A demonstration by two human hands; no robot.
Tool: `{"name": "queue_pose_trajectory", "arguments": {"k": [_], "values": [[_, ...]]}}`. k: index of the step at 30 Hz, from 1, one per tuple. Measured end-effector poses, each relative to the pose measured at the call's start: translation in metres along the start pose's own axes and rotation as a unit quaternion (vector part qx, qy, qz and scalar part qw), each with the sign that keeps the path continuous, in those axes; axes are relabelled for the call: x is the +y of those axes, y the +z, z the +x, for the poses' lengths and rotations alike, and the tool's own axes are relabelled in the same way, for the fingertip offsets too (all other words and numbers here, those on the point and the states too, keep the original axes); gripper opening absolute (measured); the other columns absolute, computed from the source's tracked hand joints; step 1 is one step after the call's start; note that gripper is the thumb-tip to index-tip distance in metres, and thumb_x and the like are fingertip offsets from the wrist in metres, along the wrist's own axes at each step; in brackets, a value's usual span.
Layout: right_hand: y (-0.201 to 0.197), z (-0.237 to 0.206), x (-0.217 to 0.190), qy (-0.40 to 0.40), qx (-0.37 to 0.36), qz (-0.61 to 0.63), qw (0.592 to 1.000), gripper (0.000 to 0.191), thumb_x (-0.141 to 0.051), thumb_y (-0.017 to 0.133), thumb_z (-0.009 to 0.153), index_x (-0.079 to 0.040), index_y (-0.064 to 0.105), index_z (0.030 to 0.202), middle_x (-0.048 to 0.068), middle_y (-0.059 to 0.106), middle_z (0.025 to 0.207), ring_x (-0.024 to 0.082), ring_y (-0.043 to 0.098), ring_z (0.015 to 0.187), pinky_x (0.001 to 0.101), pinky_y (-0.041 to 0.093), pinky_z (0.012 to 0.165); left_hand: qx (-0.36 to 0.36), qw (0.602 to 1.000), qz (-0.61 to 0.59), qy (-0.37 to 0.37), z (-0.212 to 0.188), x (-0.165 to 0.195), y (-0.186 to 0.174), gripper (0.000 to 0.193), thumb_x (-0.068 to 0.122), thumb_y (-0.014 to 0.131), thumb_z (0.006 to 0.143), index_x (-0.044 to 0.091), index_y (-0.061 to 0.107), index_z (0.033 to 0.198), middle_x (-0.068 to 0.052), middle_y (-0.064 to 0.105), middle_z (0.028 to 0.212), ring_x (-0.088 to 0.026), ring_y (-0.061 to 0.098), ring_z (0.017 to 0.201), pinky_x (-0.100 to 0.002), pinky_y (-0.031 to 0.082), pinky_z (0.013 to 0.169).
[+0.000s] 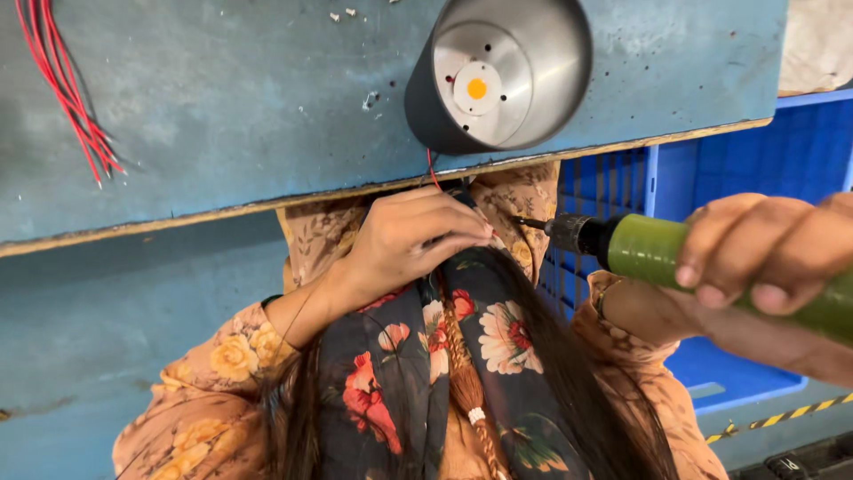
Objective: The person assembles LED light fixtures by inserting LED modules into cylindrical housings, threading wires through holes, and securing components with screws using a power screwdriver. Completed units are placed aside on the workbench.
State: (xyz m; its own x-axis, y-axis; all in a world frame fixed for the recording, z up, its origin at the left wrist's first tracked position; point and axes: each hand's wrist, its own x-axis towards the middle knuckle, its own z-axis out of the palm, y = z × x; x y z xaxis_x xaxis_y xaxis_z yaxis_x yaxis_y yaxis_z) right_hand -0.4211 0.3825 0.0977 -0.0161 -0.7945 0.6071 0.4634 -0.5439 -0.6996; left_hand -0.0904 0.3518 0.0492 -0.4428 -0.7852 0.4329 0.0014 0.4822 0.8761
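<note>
At the near edge of the blue workbench (222, 116), I see my left hand (404, 244) tucked just under the table lip, fingers (444, 233) pinched together on something small and dark. What it is I cannot tell; the fingers hide it. A thin red wire (432, 171) drops from the bench edge down to that pinch.

Right side: my right hand (769, 253) is clenched around the green barrel of a powered screwdriver (657, 249). Tool lies roughly level, its dark chuck and bit (531, 222) pointing left toward the left fingertips. Bit tip sits just beside them; contact not clear from this view.

Up on the bench, far of both hands: a grey metal lamp housing (498, 76), cone-shaped, lying tilted with its open mouth toward the camera. Inside, a pale disc with a small yellow-orange dot (477, 88) at its centre. The housing overhangs the bench edge right above the left hand.

Far left on the bench: a bundle of red wires (67, 84), well apart from the hands.

Behind the screwdriver, a blue plastic crate (755, 151). Below, floral clothing (418, 382) and a braid (462, 364). Yellow-black striped tape (782, 416) low right.
</note>
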Motion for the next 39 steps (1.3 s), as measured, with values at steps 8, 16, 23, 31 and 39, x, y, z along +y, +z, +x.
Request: {"name": "queue_pose_trajectory", "arguments": {"k": [8, 16, 23, 31, 39], "values": [[0.009, -0.015, -0.002, -0.057, 0.0, 0.027, 0.998, 0.041, -0.051, 0.06, 0.092, -0.012, 0.057, 0.076, -0.001, 0.058, 0.077, 0.011, 0.065, 0.059, 0.0333, 0.058, 0.058, 0.002, 0.997, -0.031, -0.07, -0.014, -0.014, 0.014, 0.026, 0.007, 0.081, 0.093, 0.003, 0.066, 0.114, -0.008, 0.076, 0.109, -0.02, 0.078, 0.101, -0.029, 0.061, 0.088], [0.022, -0.009, 0.003, -0.057, -0.009, 0.064, 0.996, 0.036, -0.044, 0.058, 0.092, -0.013, 0.056, 0.074, -0.001, 0.059, 0.076, 0.01, 0.066, 0.058, 0.0314, 0.058, 0.056, -0.007, 0.998, -0.022, -0.062, -0.013, -0.011, 0.014, 0.028, 0.011, 0.082, 0.092, 0.005, 0.067, 0.115, -0.005, 0.076, 0.106, -0.018, 0.077, 0.098, -0.029, 0.058, 0.087], [0.026, -0.01, 0.003, -0.067, 0.01, 0.059, 0.996, 0.04, -0.048, 0.057, 0.092, -0.013, 0.057, 0.073, -0.001, 0.06, 0.077, 0.011, 0.064, 0.059, 0.0312, 0.056, 0.054, -0.014, 0.995, 0.092, 0.031, -0.003, 0.0, 0.002, 0.026, 0.016, 0.082, 0.093, 0.009, 0.069, 0.115, -0.005, 0.076, 0.106, -0.023, 0.073, 0.093, -0.032, 0.056, 0.084], [0.007, -0.002, -0.018, 0.0, -0.065, 0.034, 0.997, 0.029, -0.038, 0.06, 0.094, -0.014, 0.059, 0.077, 0.0, 0.061, 0.078, 0.011, 0.064, 0.06, 0.0295, 0.057, 0.055, -0.006, 0.954, 0.233, 0.19, 0.035, 0.028, -0.083, 0.03, 0.026, 0.085, 0.1, 0.009, 0.07, 0.119, -0.005, 0.068, 0.125, -0.023, 0.066, 0.114, -0.037, 0.054, 0.095], [0.0, 0.018, -0.019, 0.002, -0.076, 0.001, 0.997, 0.023, -0.035, 0.062, 0.094, -0.013, 0.06, 0.085, 0.001, 0.06, 0.08, 0.011, 0.063, 0.063, 0.0288, 0.058, 0.06, -0.138, 0.887, 0.339, 0.282, 0.094, 0.006, -0.105, 0.018, 0.025, 0.071, 0.094, 0.013, 0.063, 0.104, 0.001, 0.063, 0.11, -0.019, 0.062, 0.113, -0.032, 0.042, 0.111]]}}
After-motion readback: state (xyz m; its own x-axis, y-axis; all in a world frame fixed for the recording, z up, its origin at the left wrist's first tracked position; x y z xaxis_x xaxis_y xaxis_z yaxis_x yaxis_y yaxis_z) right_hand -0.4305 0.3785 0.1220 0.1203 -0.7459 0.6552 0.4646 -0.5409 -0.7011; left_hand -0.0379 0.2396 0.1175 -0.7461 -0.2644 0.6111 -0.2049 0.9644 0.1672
